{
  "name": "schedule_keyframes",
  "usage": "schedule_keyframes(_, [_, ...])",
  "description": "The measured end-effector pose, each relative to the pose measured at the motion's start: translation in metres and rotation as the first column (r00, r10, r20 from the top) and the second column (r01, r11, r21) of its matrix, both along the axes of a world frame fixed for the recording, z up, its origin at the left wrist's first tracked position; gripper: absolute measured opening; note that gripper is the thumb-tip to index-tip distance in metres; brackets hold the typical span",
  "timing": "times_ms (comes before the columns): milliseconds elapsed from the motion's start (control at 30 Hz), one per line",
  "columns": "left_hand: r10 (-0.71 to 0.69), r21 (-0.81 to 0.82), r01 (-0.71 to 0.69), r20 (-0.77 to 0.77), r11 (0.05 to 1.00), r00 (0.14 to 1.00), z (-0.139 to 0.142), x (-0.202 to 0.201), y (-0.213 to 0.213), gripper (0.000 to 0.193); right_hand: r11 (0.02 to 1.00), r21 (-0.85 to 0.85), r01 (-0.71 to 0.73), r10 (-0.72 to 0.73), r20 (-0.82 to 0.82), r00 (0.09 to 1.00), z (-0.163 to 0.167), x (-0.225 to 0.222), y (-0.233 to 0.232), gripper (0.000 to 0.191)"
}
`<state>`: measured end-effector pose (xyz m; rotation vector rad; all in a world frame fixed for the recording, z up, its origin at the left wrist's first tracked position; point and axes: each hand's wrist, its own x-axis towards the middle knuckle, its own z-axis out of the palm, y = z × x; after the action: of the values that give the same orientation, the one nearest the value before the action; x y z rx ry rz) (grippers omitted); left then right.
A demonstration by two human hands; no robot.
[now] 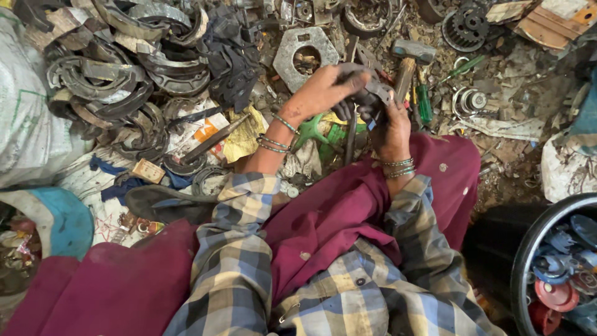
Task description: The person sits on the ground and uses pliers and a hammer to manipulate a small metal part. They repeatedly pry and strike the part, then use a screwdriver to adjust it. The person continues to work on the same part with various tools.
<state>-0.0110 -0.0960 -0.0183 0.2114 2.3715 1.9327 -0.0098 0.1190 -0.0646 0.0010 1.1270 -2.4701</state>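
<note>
My left hand [323,92] and my right hand [390,127] both grip one dark curved metal part [367,96], which looks like a brake shoe with a grey end, held above my lap. The left hand closes over its top from the left. The right hand holds it from below and the right. Both wrists wear green and silver bangles. My sleeves are plaid and a maroon cloth [336,211] covers my knees.
A heap of curved brake shoes [118,74] lies at the upper left. A hammer [410,59], a green-handled screwdriver [424,102], a grey metal housing [305,53] and a gear [466,26] lie ahead. A white sack [28,124] stands left, a tub of parts [559,274] right.
</note>
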Motion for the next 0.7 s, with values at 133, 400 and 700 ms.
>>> schedule_keyframes(133, [-0.036,-0.128,0.01,-0.197,0.992,0.98,0.016,0.006,0.003,0.072,1.0,0.007,0.03,-0.031,0.056,0.998,-0.007,0.0,0.005,0.033])
schedule_keyframes(400, [0.02,-0.278,-0.089,-0.245,0.957,0.969,0.032,0.017,0.015,0.077,0.995,-0.09,0.049,-0.033,0.18,0.983,-0.027,-0.002,0.014,0.031])
schedule_keyframes(700, [-0.023,-0.153,-0.028,-0.319,0.988,0.947,0.032,0.014,0.017,0.069,0.978,-0.205,0.023,0.052,0.352,0.934,-0.035,-0.005,0.019,0.03])
